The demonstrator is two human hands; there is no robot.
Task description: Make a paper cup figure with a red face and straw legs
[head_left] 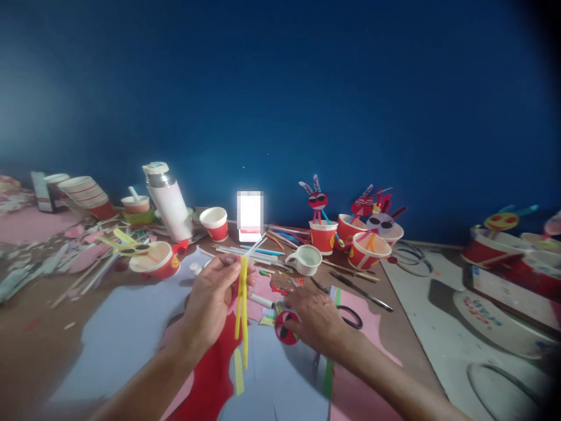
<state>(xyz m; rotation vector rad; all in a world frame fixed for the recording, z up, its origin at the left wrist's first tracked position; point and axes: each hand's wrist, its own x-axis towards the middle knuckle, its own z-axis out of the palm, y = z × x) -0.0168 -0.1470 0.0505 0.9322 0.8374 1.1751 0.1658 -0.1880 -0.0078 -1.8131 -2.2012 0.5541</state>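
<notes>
My left hand (214,301) is closed in a pinch on yellow straws (244,327), which hang down from the fingertips. A thin white straw (256,245) slants up just above the same fingers. My right hand (315,316) is palm down, low over the table, with thumb and forefinger apart. Its thumb overlaps a round red paper face (286,333) with black-and-white eyes. A small gold-coloured piece (278,307) shows between that thumb and forefinger; the undersides of the fingers are hidden. Red paper (214,368) and pale blue paper (263,386) lie beneath the hands.
Paper cups with straw-eared faces, one red cup (323,238) among them, stand at the back right. A white flask (169,207), a paper cup (214,225) and a white mug (307,260) stand farther back. Dark-handled scissors (353,317) and a black pen (363,291) lie right.
</notes>
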